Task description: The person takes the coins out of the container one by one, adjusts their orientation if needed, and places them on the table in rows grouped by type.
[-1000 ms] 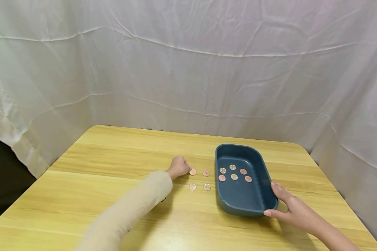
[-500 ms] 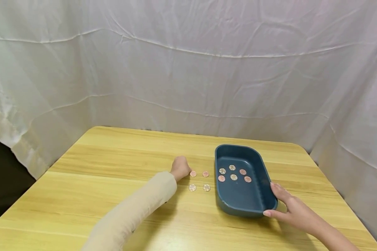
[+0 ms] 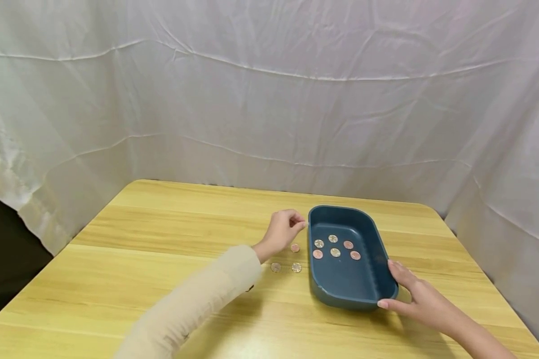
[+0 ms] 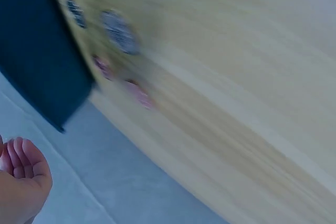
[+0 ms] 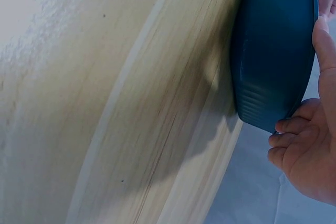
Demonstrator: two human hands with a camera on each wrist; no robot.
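With thumb and fingertips together, my left hand point(image 3: 282, 232) pinches what looks like a small coin, mostly hidden, at the left rim of a dark blue plastic tray point(image 3: 345, 283). My right hand point(image 3: 416, 295) grips the tray's near right corner, thumb over the rim and, in the right wrist view, fingers point(image 5: 294, 139) curled beneath. Several copper and pale metal coins point(image 3: 335, 253) lie flat in the tray. Left of it on the table are a copper coin point(image 3: 295, 248) and two silvery coins point(image 3: 296, 268). The left wrist view shows a further pinkish coin point(image 4: 139, 94), blurred.
The wood-grain table point(image 3: 161, 229) has rounded far corners. Pale cloth point(image 3: 269, 114) hangs behind it and along both sides. A dark gap point(image 3: 4, 249) shows below the cloth at the left.
My left hand has risen from the table beside the coins and moved right to the tray's left rim. Its wrist now covers one copper coin's spot. My right hand and the tray stay put.
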